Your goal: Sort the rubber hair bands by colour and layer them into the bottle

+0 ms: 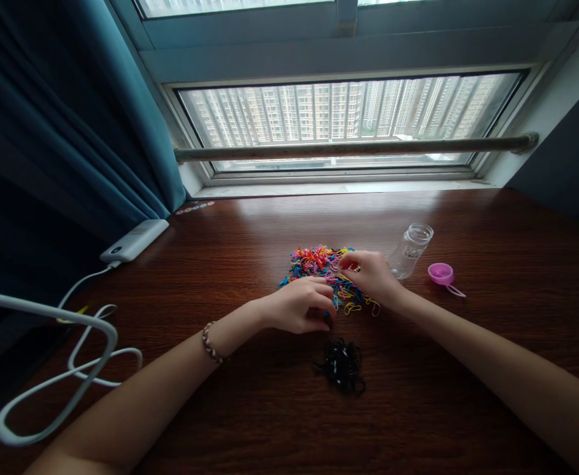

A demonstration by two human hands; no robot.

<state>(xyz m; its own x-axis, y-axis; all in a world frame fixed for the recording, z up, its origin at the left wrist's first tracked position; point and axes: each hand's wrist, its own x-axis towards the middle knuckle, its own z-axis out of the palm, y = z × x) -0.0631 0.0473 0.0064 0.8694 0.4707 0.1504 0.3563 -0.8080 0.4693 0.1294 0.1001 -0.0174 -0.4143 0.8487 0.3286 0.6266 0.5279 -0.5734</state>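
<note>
A loose pile of small coloured rubber bands (313, 258) lies on the brown table, in red, pink, blue and yellow. My right hand (372, 278) reaches into its right side, thumb and forefinger pinched on what looks like one of the bands. Along the near left edge, my left hand (300, 305) is curled with its thumb close to the fingertips; a tiny dark bit shows there, too small to name. Nearer to me sits a separate heap of black rubber bands (341, 367), touched by neither hand. Behind my right hand stands a clear bottle (408, 254), lidless and tilted in view.
A pink cap (440, 273) with a strap lies right of the bottle. At the left are a white power bank (135, 241), a looping white cable (105, 336) and a blue curtain (135, 132). A metal rail (348, 150) crosses the window beyond the brown table (249, 231).
</note>
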